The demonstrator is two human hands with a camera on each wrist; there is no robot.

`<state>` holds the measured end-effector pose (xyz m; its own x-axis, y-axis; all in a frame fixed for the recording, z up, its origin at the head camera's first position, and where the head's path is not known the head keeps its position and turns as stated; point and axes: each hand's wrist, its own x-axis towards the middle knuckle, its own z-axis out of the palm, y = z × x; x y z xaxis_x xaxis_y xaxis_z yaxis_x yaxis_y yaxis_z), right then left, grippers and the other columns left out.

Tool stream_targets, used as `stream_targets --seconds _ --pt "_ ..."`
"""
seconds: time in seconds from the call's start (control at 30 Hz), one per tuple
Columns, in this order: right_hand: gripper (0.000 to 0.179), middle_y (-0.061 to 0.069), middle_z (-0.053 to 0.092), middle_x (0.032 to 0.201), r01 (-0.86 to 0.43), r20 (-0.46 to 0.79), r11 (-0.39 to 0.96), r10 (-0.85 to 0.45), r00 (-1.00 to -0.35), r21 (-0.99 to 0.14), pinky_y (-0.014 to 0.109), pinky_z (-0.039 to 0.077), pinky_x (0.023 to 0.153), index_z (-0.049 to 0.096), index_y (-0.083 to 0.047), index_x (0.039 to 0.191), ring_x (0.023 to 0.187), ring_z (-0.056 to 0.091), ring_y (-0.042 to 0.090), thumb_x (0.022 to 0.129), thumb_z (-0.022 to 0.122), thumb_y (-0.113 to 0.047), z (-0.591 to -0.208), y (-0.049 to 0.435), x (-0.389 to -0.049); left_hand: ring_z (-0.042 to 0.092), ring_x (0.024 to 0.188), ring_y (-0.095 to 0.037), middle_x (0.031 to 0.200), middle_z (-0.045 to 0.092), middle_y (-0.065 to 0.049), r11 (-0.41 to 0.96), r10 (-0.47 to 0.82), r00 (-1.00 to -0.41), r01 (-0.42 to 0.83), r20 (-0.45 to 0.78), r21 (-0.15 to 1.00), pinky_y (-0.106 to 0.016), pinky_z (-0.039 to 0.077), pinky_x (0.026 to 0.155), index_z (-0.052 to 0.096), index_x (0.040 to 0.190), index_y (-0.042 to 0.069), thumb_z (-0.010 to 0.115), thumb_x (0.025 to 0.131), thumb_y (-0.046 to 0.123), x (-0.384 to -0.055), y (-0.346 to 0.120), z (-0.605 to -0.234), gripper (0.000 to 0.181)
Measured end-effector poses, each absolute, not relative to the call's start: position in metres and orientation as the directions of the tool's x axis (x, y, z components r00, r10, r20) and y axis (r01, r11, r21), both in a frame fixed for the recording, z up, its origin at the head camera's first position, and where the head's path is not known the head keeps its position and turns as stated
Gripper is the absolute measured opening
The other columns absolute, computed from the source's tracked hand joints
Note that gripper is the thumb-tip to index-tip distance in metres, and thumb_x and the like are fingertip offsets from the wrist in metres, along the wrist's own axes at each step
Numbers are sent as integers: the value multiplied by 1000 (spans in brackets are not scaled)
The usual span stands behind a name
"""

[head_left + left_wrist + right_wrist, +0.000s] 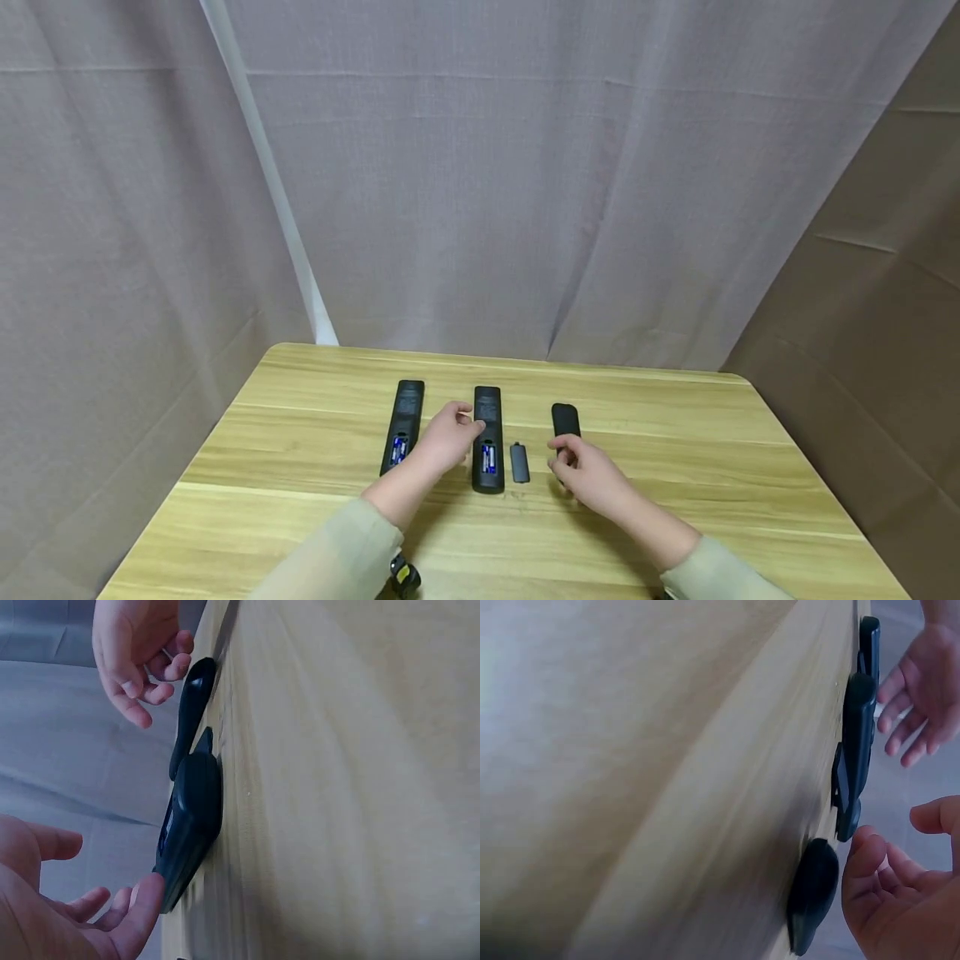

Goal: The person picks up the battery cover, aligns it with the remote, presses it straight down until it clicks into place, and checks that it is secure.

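Observation:
Beside the middle remote control [487, 406] my left hand [447, 437] hovers with fingers loosely bent, holding nothing. That remote lies back up, with blue-and-silver batteries [489, 459] in its uncovered compartment. To its right is a small dark battery cover [520, 463]. My right hand [591, 477] hangs over the near end of a third black remote control [566, 419], hiding part of it. In the right wrist view, a gap shows between this hand's thumb and bent fingers, which stand just off the black remote control [814, 896].
Another remote control [406, 412] lies at the left, back up, with batteries [399, 450] in its uncovered compartment; my left forearm passes close to its near end. All lie on a wooden table [300, 433] with grey curtains [450, 208] behind and at the sides.

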<state>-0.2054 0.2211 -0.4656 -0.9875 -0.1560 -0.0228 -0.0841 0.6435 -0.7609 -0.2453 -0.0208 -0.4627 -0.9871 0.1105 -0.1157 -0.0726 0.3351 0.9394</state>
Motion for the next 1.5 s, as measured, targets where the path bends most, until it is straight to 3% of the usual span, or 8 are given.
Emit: stream_targets --seconds 0.17,0.33,0.47,0.7,0.87,1.07,1.33,1.5 --pt "27 -2 53 82 -162 15 752 -199 -980 -639 27 41 58 64 -3 119 68 48 12 94 66 -14 -463 207 -210 61 101 -27 126 59 -19 456 108 -988 -52 -113 888 -41 55 78 48 141 -1 63 97 26 -254 -15 -456 54" --pt "32 -1 54 89 -200 1 818 -237 -971 -540 31 44 65 65 -5 121 74 50 12 91 70 -16 -463 194 -214 56 122 -36 134 57 -23 566 119 -986 -28 -115 824 -51 47 99 46 143 -1 63 97 31 -263 -7 -453 59" --pt "36 2 57 96 -220 -14 853 -257 -966 -474 36 49 71 64 -5 123 80 53 15 90 71 -18 -465 188 -216 49 129 -38 141 51 -23 622 133 -983 -19 -130 783 -51 43 104 42 145 -4 63 97 33 -269 -1 -453 64" --pt "40 3 57 99 -249 4 888 -268 -963 -388 37 49 74 64 -4 126 81 53 14 90 70 -21 -467 178 -222 52 126 -38 141 49 -28 757 160 -977 28 -143 652 -49 46 101 38 146 -9 66 94 28 -273 8 -453 69" --pt "41 7 59 105 -242 -15 904 -264 -964 -351 36 50 72 63 -4 127 78 54 15 91 69 -22 -468 175 -223 59 112 -36 133 55 -27 839 135 -978 26 -160 544 -46 53 87 42 144 -8 69 91 30 -273 16 -456 70" --pt "43 12 60 116 -233 -38 907 -263 -964 -352 43 53 83 61 -3 130 96 63 23 93 68 -23 -469 173 -222 61 92 -31 128 53 -26 886 102 -979 9 -176 463 -43 55 76 44 141 -7 73 89 32 -273 22 -453 71" --pt "45 15 58 122 -215 -68 917 -252 -965 -337 45 53 85 59 -3 133 100 63 25 92 67 -22 -471 173 -222 63 91 -30 134 50 -26 898 91 -979 2 -182 441 -41 55 75 38 146 -6 74 89 35 -273 27 -453 80" --pt "48 15 57 122 -205 -91 920 -248 -964 -333 44 53 80 57 -4 136 90 60 22 92 67 -21 -473 173 -223 63 92 -32 139 44 -28 878 92 -979 -8 -184 479 -42 55 76 32 150 -5 75 88 33 -277 27 -458 84"
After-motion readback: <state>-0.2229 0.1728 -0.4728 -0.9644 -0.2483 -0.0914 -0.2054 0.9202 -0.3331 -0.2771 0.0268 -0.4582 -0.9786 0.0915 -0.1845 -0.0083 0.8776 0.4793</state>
